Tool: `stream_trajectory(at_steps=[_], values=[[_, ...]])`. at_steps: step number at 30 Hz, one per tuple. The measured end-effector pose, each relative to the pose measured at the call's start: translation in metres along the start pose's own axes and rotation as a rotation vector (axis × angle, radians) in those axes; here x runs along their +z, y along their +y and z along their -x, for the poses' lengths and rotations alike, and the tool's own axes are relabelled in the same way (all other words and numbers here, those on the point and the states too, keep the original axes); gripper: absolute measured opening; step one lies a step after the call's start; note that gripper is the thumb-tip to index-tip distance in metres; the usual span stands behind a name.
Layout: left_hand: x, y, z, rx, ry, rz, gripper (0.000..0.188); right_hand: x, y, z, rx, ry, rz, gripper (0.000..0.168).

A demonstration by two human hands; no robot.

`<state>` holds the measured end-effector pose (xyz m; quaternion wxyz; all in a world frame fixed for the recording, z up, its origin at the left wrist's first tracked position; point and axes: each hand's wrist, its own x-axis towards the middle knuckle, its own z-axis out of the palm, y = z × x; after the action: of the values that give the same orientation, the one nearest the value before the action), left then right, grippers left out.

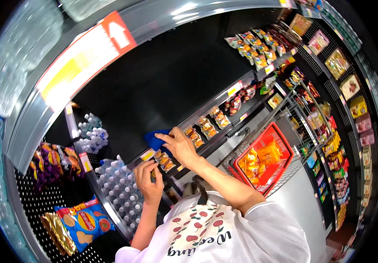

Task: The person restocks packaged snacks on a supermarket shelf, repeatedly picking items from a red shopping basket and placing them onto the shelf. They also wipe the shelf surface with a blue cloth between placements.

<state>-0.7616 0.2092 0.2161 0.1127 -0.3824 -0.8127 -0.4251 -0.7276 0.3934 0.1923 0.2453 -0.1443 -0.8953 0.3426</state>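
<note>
My right hand [179, 146] has a blue cloth [154, 138] under its fingers, pressed on the front of a black shelf board [136, 98]. The index finger stretches out over the cloth. My left hand [149, 180] is at the shelf's front edge beside a yellow-and-white price label [147, 154]. Its fingers are loosely curled, the thumb stands apart, and nothing shows in it. Whether it touches the edge, I cannot tell. Packs of small snacks [165, 161] lie on the level below, between and beyond my hands.
A wire shopping cart [304, 115] with a red basket [289, 154] of orange packets stands at my right. Left are clear bottles [120, 184] and a blue chip bag [87, 223]. A large sign [87, 59] hangs above the shelf. Wrapped snacks [254, 46] sit at its far right end.
</note>
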Motion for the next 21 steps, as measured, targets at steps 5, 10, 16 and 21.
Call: stream_trajectory(at_steps=[5,10,16,21], values=[[0.007,0.001,-0.024,0.081,-0.032,-0.194,0.027,-0.049,0.045,-0.014,0.139,0.032,-0.05,0.045],[0.025,0.001,-0.045,0.085,-0.135,-0.3,0.042,-0.109,0.12,-0.033,0.15,0.113,0.009,0.042],[0.045,0.0,-0.061,0.005,-0.267,-0.419,0.052,-0.177,0.199,-0.057,0.143,0.17,0.04,0.042],[0.049,0.016,-0.067,-0.022,-0.371,-0.565,0.059,-0.23,0.241,-0.076,0.272,0.188,0.074,0.038]])
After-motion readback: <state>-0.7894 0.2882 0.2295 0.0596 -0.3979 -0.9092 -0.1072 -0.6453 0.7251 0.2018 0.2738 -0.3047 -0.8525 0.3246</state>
